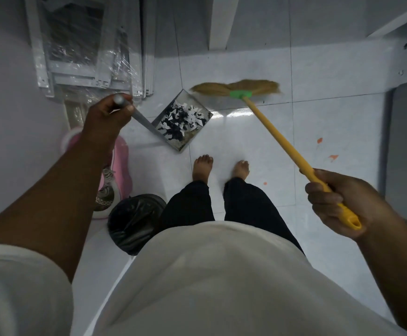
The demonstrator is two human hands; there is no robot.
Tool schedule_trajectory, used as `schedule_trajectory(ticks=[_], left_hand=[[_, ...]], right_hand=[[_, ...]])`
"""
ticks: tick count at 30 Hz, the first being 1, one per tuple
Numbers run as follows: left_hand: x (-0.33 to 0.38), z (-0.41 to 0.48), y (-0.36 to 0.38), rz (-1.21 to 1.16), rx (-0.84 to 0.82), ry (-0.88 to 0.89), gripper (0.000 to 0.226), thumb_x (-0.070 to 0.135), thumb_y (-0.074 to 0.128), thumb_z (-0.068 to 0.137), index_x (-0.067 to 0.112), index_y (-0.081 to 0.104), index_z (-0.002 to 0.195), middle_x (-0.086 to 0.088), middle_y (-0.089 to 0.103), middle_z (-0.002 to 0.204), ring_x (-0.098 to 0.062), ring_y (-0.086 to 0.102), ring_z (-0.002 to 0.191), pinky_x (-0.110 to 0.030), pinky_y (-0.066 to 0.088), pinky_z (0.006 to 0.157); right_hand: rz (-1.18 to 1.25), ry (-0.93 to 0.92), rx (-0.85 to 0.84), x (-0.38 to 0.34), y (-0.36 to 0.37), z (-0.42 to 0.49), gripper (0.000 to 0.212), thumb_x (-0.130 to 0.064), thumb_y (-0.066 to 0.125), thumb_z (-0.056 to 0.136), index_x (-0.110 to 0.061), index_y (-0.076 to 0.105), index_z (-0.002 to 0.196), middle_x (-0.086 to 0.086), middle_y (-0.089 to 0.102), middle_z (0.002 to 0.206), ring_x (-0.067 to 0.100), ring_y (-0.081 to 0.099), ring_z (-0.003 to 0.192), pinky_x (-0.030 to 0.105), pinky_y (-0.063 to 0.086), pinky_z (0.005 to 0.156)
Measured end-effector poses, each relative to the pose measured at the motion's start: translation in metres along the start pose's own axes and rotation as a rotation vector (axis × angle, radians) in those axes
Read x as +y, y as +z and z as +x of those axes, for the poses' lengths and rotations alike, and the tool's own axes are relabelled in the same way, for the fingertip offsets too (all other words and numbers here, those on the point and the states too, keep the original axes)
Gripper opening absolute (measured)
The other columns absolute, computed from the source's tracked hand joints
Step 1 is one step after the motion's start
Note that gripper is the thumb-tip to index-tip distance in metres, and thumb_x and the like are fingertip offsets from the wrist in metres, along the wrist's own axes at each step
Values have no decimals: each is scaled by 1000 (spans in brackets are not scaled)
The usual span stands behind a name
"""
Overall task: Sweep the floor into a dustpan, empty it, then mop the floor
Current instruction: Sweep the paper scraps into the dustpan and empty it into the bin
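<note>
My left hand (108,112) grips the grey handle of a metal dustpan (199,111) that sits ahead of my feet, full of black and white paper scraps (182,118). My right hand (336,202) holds the yellow handle (280,139) of a broom near its end. The straw broom head (236,88), with a green collar, hovers blurred just beyond the dustpan's far edge. A few orange scraps (332,157) lie on the white tiled floor to the right.
A bin lined with a black bag (134,219) stands by my left leg. A pink mop bucket (122,156) with a shoe beside it lies at left. Plastic-wrapped metal frames (81,49) lean on the wall ahead. A white furniture leg (222,23) rises at the back.
</note>
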State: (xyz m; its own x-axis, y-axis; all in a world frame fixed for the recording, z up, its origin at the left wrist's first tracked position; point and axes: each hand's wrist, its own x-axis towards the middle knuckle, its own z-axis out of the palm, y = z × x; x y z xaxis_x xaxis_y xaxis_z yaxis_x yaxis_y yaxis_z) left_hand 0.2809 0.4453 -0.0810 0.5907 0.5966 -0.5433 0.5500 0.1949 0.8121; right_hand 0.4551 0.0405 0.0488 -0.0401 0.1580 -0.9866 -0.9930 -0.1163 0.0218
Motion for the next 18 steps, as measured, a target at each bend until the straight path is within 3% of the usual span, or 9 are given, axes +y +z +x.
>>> schedule_trajectory(ticks=[3,6,10,14,18], left_hand=[[-13,-17,-2,-36,36,0,32,-1,61,95,-7,58,126,-11,57,112,-21,55,105,-36,46,98],[-31,-40,-6,-83,74,-8,27,1,62,94,4,63,120,-9,58,107,-21,55,99,-35,48,93],[-61,-74,-5,-205,162,12,26,0,64,92,4,62,118,-6,60,97,-13,55,79,-19,47,68],[-91,-100,3,-245,352,10,29,2,66,92,0,65,121,-1,68,98,-13,64,89,-23,56,80],[-106,-115,21,-272,338,3,30,6,67,91,33,78,94,14,72,85,-12,60,86,-28,51,82]], right_hand=[[-30,-51,-14,-15,0,4,26,-29,34,100,-16,41,78,-5,37,42,5,29,28,14,24,24],[-64,-87,-45,-29,1,22,23,-27,34,101,-17,42,82,-6,36,47,5,30,29,13,25,27],[-79,-128,-99,-41,14,61,21,-23,32,102,-15,40,84,-6,36,49,4,30,33,14,26,30],[-119,-181,-57,-37,39,106,16,-19,31,102,-13,37,88,-2,39,55,6,32,36,16,27,32],[-310,-142,46,-6,41,124,10,-16,33,101,-11,38,94,0,38,61,7,32,37,17,25,33]])
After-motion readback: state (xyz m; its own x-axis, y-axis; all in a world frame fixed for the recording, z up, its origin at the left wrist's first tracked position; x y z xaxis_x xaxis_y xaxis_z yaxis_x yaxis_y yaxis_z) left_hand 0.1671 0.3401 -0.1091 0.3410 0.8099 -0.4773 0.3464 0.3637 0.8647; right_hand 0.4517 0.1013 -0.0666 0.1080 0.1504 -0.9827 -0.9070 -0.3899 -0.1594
